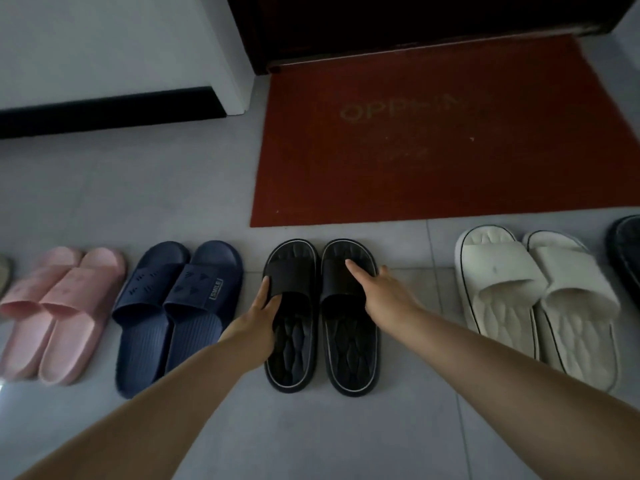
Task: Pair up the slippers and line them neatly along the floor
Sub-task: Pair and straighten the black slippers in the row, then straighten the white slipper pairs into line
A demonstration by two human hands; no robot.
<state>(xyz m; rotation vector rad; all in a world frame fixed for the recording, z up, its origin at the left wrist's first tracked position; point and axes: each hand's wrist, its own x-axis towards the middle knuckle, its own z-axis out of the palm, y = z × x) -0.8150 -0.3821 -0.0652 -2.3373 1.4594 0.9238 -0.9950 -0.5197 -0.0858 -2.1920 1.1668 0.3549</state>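
Note:
Several pairs of slippers stand in a row on the grey tiled floor, toes pointing away from me. A pink pair (pixel 59 306) is at the left, then a navy pair (pixel 173 306), a black pair in the middle, and a white pair (pixel 536 299) at the right. My left hand (pixel 258 317) grips the strap edge of the left black slipper (pixel 294 341), thumb outside, fingers under the strap. My right hand (pixel 379 292) lies over the strap of the right black slipper (pixel 349 344), fingers spread across it. The two black slippers sit side by side, nearly touching.
A red doormat (pixel 433 133) lies just beyond the row, before a dark door (pixel 398 19). Another dark slipper (pixel 627 251) shows at the right edge and a grey one (pixel 4 271) at the far left. A white wall with black skirting (pixel 104 112) stands at the back left.

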